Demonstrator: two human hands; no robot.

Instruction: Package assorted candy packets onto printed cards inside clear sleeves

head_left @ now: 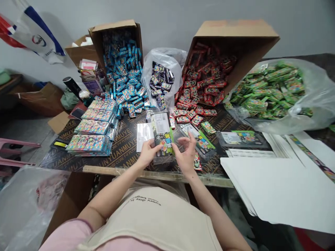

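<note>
My left hand (149,152) pinches the lower left of a printed plastic pouch (164,138), thumb on its front. The pouch is black and green with a colourful picture and a pale label area, and it is held over the table. My right hand (187,153) is at the pouch's right edge, thumb close against it and fingers apart; whether the thumb touches is unclear. A white card (144,136) lies left of the pouch. Another such pouch (202,141) lies behind my right hand, and a small green box (208,128) is beyond it.
Cartons of blue boxes (128,59) and red boxes (206,76) stand at the back, with a bag of purple boxes (161,78) between. A bag of green boxes (272,89) sits right. Stacked packs (91,139) stand left; white sheets (282,188) overhang the front right.
</note>
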